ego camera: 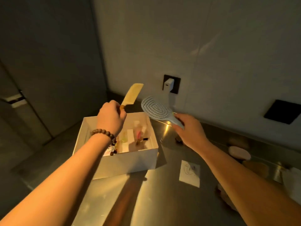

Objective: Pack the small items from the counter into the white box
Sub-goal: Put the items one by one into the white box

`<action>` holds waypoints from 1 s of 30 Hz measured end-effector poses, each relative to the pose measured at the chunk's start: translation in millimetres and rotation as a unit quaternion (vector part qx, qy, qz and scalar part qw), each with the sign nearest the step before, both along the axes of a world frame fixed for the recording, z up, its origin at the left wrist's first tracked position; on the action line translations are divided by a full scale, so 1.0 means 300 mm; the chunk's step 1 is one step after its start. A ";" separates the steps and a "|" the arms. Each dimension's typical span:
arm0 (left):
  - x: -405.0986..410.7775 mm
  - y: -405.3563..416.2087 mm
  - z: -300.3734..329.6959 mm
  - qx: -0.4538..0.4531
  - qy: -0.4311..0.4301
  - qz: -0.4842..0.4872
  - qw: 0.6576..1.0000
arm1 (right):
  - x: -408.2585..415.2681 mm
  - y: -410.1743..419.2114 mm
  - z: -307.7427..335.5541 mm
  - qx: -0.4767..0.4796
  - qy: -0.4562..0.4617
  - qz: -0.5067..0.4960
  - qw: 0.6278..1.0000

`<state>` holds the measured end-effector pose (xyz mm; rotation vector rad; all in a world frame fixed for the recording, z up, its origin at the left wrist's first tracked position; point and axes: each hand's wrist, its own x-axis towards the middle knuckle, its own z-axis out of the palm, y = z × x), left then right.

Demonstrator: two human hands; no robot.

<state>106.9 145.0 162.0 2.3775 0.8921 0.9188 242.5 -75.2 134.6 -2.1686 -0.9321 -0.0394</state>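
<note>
The white box (pixel 130 162) stands open on the steel counter, with several small bottles and tubes (pixel 138 134) lying inside. My left hand (pixel 111 119), a bead bracelet on its wrist, is above the box's far left corner and grips the handle of a yellow comb (pixel 132 95) that points up and away. My right hand (pixel 190 131) is to the right of the box, above the counter, and holds a pale blue hairbrush (pixel 156 109) by its handle, the brush head tilted toward the box's far right corner.
A small white packet (pixel 189 173) lies on the counter (pixel 162 201) right of the box. Round pinkish and brown items (pixel 239 152) sit along the right edge. A white charger (pixel 169 84) is plugged into a wall socket behind. A dark wooden strip (pixel 127 199) runs in front of the box.
</note>
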 end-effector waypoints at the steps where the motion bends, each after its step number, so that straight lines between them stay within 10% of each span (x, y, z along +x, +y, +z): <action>1: -0.035 0.049 0.004 0.003 0.003 0.010 1.000 | -0.010 0.055 0.003 -0.018 0.000 0.030 0.999; 14: -0.225 0.375 -0.122 0.011 0.089 -0.008 0.996 | -0.087 0.551 -0.159 -0.237 0.102 0.274 0.927; 30: -0.116 0.412 -0.246 -0.029 0.094 -0.124 0.987 | -0.035 0.532 -0.277 -0.378 0.183 0.327 0.847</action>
